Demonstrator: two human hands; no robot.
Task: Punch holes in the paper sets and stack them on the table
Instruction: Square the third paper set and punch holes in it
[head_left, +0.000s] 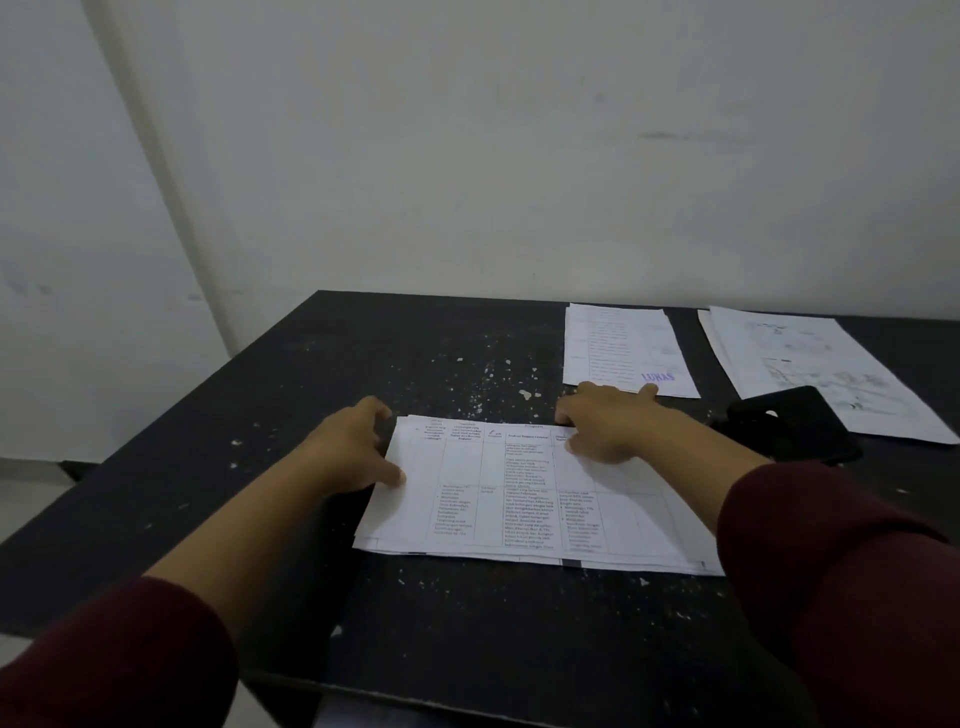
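Observation:
A set of printed sheets with a table grid (524, 499) lies flat in the middle of the black table (322, 395). My left hand (353, 447) grips its left edge, thumb on top of the sheets. My right hand (608, 421) rests on the far right part of the set, fingers spread and pressing down. A black hole punch (795, 423) sits just right of my right forearm. Two other paper sets lie at the back right: one with a purple stamp (623, 348) and one with drawings (810, 369).
The table is scuffed with white specks and stands against a pale wall (519, 156). Its left edge runs diagonally toward the near left, with floor below. Dark red sleeves cover both forearms near the table's front edge.

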